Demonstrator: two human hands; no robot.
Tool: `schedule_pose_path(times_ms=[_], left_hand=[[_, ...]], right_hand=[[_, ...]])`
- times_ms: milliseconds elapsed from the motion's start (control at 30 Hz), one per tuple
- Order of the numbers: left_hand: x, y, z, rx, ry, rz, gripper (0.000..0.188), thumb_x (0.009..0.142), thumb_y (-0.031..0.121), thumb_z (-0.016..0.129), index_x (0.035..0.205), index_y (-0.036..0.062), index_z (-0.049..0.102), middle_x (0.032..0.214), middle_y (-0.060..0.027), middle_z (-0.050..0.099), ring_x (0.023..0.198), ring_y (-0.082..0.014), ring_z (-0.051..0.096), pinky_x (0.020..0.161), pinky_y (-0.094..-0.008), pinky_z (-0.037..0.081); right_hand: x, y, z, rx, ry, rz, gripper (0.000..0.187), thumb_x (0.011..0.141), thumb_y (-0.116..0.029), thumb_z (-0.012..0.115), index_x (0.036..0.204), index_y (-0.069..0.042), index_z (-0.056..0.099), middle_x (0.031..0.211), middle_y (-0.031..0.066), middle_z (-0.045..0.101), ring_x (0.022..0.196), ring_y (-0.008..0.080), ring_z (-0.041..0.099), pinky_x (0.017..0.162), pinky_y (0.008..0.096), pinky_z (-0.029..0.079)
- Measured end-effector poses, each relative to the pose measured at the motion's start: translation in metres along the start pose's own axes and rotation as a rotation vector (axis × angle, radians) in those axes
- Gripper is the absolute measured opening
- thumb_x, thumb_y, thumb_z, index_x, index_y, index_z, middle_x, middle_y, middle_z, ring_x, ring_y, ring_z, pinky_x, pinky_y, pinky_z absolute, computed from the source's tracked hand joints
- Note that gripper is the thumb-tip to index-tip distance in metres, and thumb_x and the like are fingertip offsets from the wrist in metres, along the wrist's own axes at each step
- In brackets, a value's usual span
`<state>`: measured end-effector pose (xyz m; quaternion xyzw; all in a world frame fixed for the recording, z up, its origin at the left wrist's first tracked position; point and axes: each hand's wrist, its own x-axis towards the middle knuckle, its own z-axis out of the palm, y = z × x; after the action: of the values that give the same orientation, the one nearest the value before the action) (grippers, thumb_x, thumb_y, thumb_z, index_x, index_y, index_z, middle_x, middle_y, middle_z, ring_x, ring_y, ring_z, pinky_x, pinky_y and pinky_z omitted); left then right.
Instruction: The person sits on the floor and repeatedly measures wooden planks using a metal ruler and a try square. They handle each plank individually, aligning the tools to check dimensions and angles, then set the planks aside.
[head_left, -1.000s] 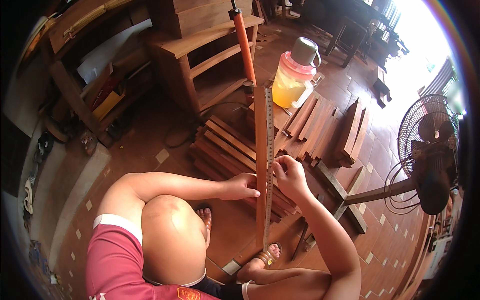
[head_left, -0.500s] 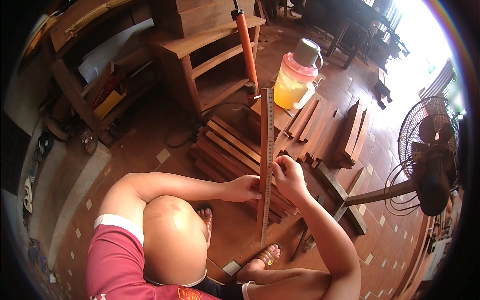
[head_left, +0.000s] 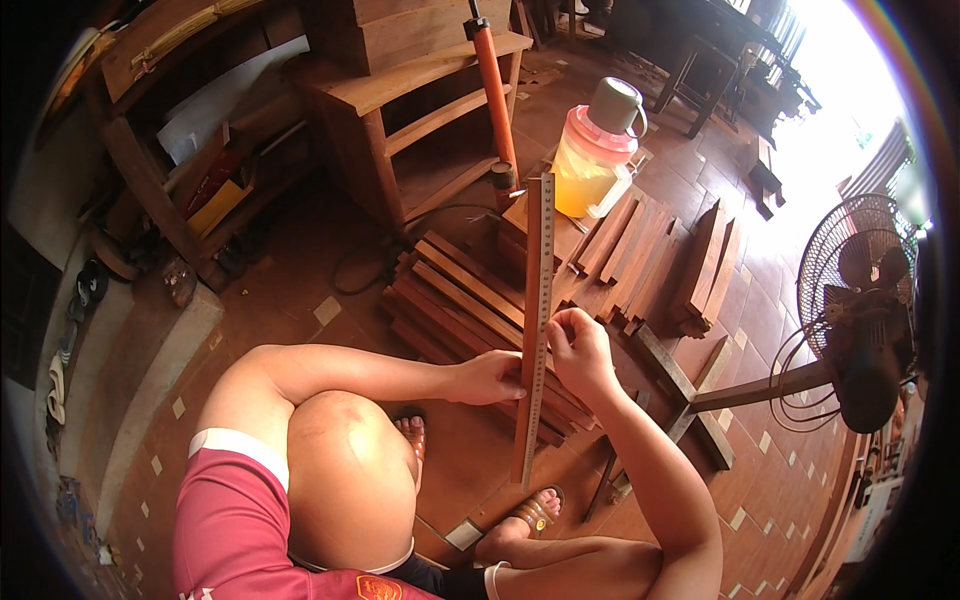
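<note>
Seen from above, seated low over a tiled floor, knee raised at centre.

Left hand: fingers curled against the left edge of a long wooden strip, thumb side pressed to it, grip closed on the strip near its lower third.

Right hand: fingers bent and pinched at the right edge of the same strip, fingertips touching a steel ruler laid lengthwise along the strip's face. Both hands level with each other, one either side.

Strip held nearly upright in the picture, slightly tilted, lower end near a sandalled foot, upper end reaching toward a yellow jug with pink lid.

Beneath and behind the hands: stack of dark wooden slats on the floor, more cut boards fanned out to the right of the strip.

Orange-handled tool standing upright just beside the jug. Wooden shelf unit behind the slats. Pedestal fan at the right edge, well apart from the hands. Cable looped on the floor left of the stack
</note>
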<state>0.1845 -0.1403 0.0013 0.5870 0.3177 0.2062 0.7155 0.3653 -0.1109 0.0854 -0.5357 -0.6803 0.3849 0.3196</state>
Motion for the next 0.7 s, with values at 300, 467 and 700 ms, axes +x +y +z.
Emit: schedule_pose_path(times_ms=[300,467,700], left_hand=[[0.0,-0.005,0.0,0.054,0.023,0.02,0.03,0.092,-0.005,0.058,0.121,-0.0001,0.055,0.112,-0.006,0.061,0.108,-0.0156,0.06,0.095,-0.0347,0.056],[0.002,-0.005,0.0,0.11,0.044,0.03,0.031,0.092,-0.003,0.06,0.123,0.0011,0.056,0.116,-0.0058,0.062,0.108,-0.0144,0.06,0.094,-0.0333,0.056],[-0.002,-0.007,0.004,-0.114,0.035,0.017,0.032,0.095,0.0,0.061,0.126,0.0014,0.055,0.121,-0.007,0.062,0.113,-0.0161,0.06,0.097,-0.0334,0.055]], right_hand=[[0.002,-0.004,-0.002,-0.011,-0.008,0.042,0.014,0.093,-0.013,0.064,0.094,0.002,0.065,0.075,0.0144,0.067,0.069,0.0199,0.065,0.066,0.0339,0.052],[0.003,0.003,0.002,0.006,0.042,-0.008,0.014,0.093,-0.013,0.065,0.09,0.001,0.064,0.07,0.0065,0.062,0.064,0.0119,0.056,0.061,0.0294,0.047],[0.004,0.003,0.0,-0.028,0.063,-0.005,0.016,0.091,-0.015,0.065,0.092,0.001,0.066,0.079,0.0207,0.068,0.076,0.032,0.07,0.071,0.0389,0.054]])
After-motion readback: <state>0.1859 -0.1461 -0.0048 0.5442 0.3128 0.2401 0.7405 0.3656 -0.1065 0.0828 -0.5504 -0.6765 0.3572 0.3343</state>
